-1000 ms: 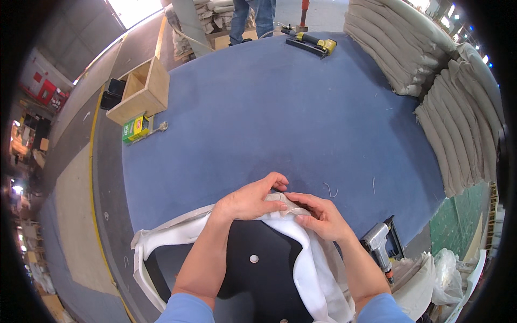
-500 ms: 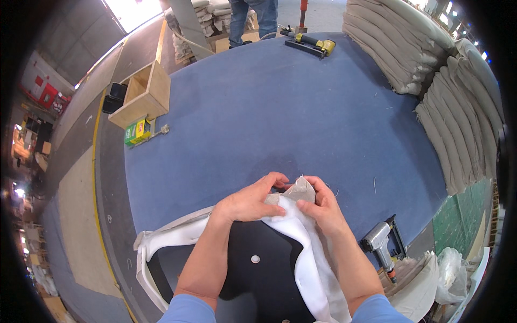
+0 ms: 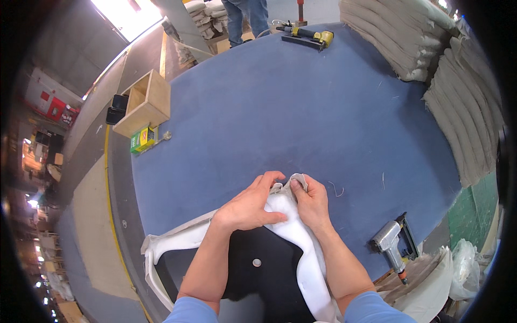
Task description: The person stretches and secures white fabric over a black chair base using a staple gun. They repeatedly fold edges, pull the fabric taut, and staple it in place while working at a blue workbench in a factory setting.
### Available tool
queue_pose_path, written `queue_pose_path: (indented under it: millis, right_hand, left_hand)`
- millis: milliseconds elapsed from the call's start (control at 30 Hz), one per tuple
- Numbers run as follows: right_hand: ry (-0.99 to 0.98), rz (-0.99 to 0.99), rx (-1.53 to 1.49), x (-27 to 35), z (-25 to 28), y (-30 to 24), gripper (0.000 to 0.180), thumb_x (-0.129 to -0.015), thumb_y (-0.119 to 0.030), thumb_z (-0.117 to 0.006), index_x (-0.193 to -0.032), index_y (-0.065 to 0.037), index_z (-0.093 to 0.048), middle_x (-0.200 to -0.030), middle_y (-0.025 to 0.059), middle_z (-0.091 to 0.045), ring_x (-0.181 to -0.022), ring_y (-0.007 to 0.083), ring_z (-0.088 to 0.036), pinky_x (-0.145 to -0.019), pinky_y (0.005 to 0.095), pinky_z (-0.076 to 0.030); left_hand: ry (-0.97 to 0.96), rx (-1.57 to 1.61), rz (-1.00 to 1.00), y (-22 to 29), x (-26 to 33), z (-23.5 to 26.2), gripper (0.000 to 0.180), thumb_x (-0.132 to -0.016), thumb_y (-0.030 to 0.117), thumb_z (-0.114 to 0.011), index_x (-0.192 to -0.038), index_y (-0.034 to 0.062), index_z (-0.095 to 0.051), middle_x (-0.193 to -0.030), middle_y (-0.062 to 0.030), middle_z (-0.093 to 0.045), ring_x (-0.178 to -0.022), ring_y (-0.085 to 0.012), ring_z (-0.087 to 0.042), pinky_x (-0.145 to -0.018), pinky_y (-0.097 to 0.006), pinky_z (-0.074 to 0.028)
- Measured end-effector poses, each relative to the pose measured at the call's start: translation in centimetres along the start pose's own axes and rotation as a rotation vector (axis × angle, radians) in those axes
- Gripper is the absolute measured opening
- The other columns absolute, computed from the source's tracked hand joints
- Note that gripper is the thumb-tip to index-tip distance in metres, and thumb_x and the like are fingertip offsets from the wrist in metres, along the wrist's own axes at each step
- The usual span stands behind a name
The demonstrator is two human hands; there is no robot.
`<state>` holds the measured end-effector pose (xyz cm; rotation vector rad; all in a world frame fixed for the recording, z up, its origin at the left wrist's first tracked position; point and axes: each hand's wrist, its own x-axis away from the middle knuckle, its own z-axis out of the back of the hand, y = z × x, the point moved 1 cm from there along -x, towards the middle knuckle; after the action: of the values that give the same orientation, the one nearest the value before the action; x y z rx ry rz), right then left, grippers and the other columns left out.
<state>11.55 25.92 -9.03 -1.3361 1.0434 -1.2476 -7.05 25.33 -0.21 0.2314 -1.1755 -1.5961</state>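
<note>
A black panel [image 3: 256, 277] with a small round hole lies before me, edged with thick white padding [image 3: 309, 264] and grey-beige cover fabric [image 3: 186, 222]. At its far corner, my right hand [image 3: 312, 200] pinches a folded flap of the fabric [image 3: 299, 179] between thumb and fingers. My left hand [image 3: 245, 203] lies across the same corner, thumb on the white padding and fingers curved near the fabric edge. A wide gap parts its thumb from its fingers. Its lower fingertips are partly hidden.
On the blue table [image 3: 258, 118] lie a silver staple gun [image 3: 390, 245] at right and a yellow-black one [image 3: 312, 36] at the far edge. Stacked grey fabric [image 3: 463, 107] stands at right. A wooden box [image 3: 153, 99] and green-yellow carton [image 3: 142, 140] sit left. A person [image 3: 245, 19] stands beyond.
My right hand has drawn the flap slightly left and folded it over, thumb now on its top. The left index finger has lifted a little from the fabric. The view has shifted slightly.
</note>
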Motion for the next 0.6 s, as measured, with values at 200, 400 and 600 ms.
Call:
queue_pose_path:
  millis: [200,400,600]
  right_hand:
    - [0.014,-0.033,-0.024,0.2,0.0,-0.6,0.021,-0.108,-0.017,-0.062,-0.094,-0.003,-0.07,-0.077,-0.0063,-0.061,-0.073,0.0044,-0.049,-0.065,0.0274,-0.042]
    - [0.018,0.029,0.009,0.9,0.5,-0.7,0.016,-0.105,-0.017,-0.065,-0.101,-0.002,-0.072,-0.077,0.0069,-0.069,-0.071,0.0116,-0.059,-0.066,0.0324,-0.048]
    - [0.052,0.083,-0.073,1.3,0.5,-0.3,0.013,-0.104,-0.014,-0.066,-0.103,-0.003,-0.072,-0.079,0.0065,-0.071,-0.073,0.0114,-0.063,-0.068,0.031,-0.05]
  left_hand:
    - [-0.024,0.047,0.018,-0.4,-0.3,0.4,0.09,-0.078,0.029,-0.091,-0.15,0.0061,-0.043,-0.136,-0.0171,-0.061,-0.127,-0.0294,-0.059,-0.108,-0.039,-0.047]
    - [-0.035,0.031,-0.002,-0.4,-0.2,0.7,0.081,-0.077,0.028,-0.092,-0.144,0.0088,-0.051,-0.126,-0.0131,-0.066,-0.119,-0.0246,-0.063,-0.103,-0.038,-0.05]
    - [-0.01,0.139,0.06,0.6,0.0,0.9,0.055,-0.085,0.026,-0.087,-0.131,0.006,-0.064,-0.115,-0.0072,-0.07,-0.108,-0.0172,-0.064,-0.096,-0.034,-0.052]
